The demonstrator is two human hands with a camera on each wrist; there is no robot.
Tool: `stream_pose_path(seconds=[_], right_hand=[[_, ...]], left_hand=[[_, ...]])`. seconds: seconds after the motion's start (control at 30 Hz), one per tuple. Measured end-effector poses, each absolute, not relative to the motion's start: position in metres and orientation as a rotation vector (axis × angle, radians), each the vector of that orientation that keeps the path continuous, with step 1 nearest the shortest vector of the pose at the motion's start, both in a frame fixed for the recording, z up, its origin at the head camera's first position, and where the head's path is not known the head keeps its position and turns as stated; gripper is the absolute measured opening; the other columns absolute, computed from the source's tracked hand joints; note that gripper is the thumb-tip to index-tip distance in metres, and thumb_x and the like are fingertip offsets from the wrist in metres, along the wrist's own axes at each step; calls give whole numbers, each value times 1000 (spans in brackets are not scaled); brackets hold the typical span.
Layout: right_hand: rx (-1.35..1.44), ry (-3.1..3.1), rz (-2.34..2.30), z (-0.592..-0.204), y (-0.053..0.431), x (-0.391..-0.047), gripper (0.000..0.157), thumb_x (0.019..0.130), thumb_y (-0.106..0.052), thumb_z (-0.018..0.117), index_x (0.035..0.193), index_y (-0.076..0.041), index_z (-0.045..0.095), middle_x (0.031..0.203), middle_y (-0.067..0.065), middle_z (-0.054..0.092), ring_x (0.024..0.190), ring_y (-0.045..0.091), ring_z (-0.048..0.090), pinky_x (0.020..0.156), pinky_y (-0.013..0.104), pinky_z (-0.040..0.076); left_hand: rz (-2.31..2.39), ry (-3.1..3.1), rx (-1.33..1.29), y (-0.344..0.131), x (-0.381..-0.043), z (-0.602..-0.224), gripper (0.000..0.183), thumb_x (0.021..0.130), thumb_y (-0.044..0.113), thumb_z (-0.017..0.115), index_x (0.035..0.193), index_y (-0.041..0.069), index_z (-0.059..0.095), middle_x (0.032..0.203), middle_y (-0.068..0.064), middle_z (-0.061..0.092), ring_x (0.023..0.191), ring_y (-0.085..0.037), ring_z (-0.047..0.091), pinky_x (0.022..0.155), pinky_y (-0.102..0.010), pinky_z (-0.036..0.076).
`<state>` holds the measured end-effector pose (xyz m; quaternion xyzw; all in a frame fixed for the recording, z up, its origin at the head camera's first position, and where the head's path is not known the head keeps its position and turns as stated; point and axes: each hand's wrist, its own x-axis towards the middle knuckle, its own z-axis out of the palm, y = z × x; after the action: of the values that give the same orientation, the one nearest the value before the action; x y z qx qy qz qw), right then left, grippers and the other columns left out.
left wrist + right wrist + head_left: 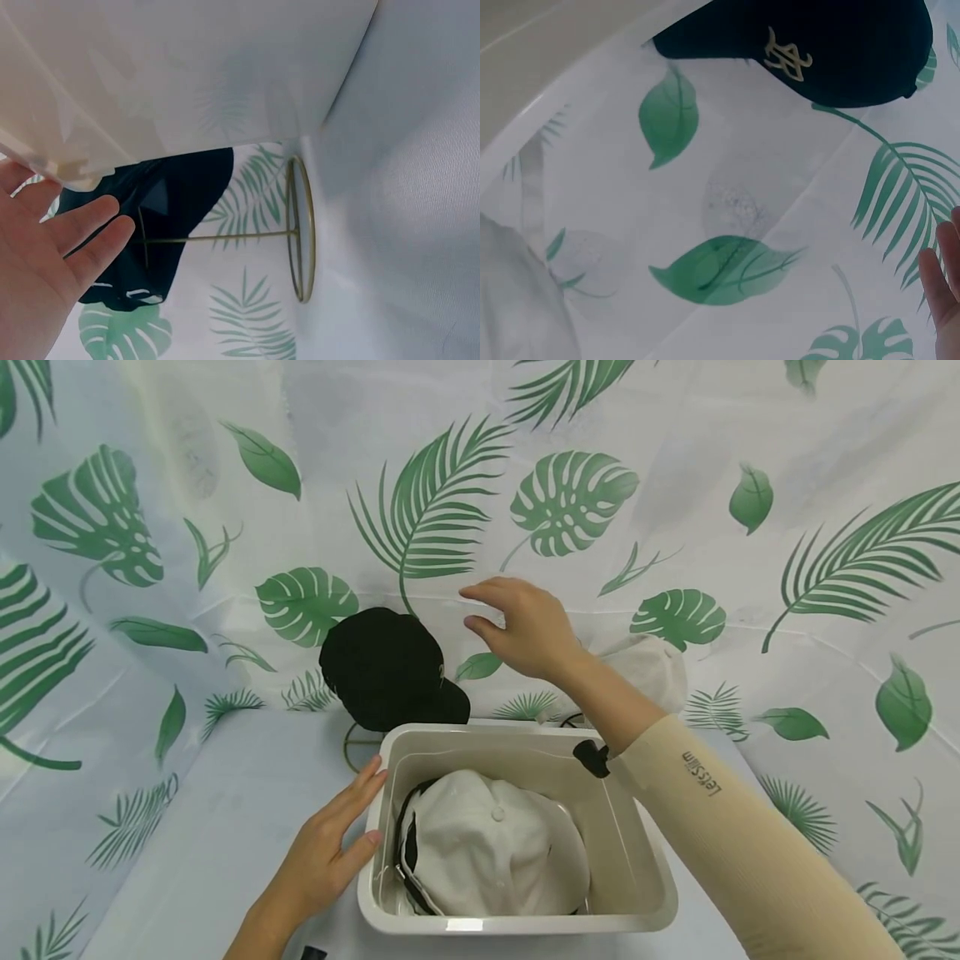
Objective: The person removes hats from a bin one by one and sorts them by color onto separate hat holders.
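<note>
A white cap (480, 843) lies in a cream plastic bin (622, 852), with a dark edge of something under it. My left hand (326, 847) touches the bin's left rim with its fingers extended. Above the bin's far side, my right hand (528, 627) is raised in the air, fingers loosely bent and nothing in them. To its left a black cap (382, 668) sits on a thin gold stand (300, 232); light lettering shows on its front in the right wrist view. Another white cap (652, 664) stands behind my right forearm, partly hidden by it.
The bin stands on a white table (217, 827). Behind and at the sides hangs a white cloth (450, 402) printed with green leaves. A small black object (592, 758) is strapped at my right wrist, over the bin's far right rim.
</note>
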<state>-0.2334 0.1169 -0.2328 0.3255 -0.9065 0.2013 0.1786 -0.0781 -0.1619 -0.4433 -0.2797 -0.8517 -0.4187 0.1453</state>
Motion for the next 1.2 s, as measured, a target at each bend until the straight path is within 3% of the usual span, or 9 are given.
stream_pose_path(seconds=[0.4, 0.67, 0.97, 1.2], right_hand=[[955, -2482, 524, -238, 156, -210, 43, 94, -17, 78, 135, -7, 71, 131, 11, 72, 124, 31, 64, 96, 52, 55], [1007, -2454, 514, -246, 182, -196, 49, 92, -19, 81, 137, -4, 69, 133, 14, 70, 126, 35, 63, 103, 55, 51], [1122, -2443, 468, -257, 199, -181, 68, 87, -42, 81, 142, -6, 65, 136, 13, 68, 126, 34, 61, 100, 57, 52], [1207, -2441, 466, -272, 203, -167, 86, 95, -77, 52, 143, -7, 63, 138, 11, 67, 127, 34, 62, 100, 58, 52]], left_hand=[[-1218, -2450, -808, -160, -79, -443, 64, 99, 12, 65, 159, 9, 45, 169, -8, 34, 152, -24, 39, 120, -16, 23], [-1215, -2428, -795, -161, -79, -445, 65, 97, 11, 66, 159, 9, 46, 168, -7, 36, 152, -21, 38, 121, -15, 23], [-1236, -2439, -794, -162, -79, -445, 65, 98, 11, 65, 159, 9, 45, 169, -7, 34, 152, -23, 38, 121, -16, 24], [-1228, -2440, -793, -162, -79, -444, 65, 98, 11, 65, 159, 9, 45, 169, -7, 34, 152, -24, 39, 121, -17, 23]])
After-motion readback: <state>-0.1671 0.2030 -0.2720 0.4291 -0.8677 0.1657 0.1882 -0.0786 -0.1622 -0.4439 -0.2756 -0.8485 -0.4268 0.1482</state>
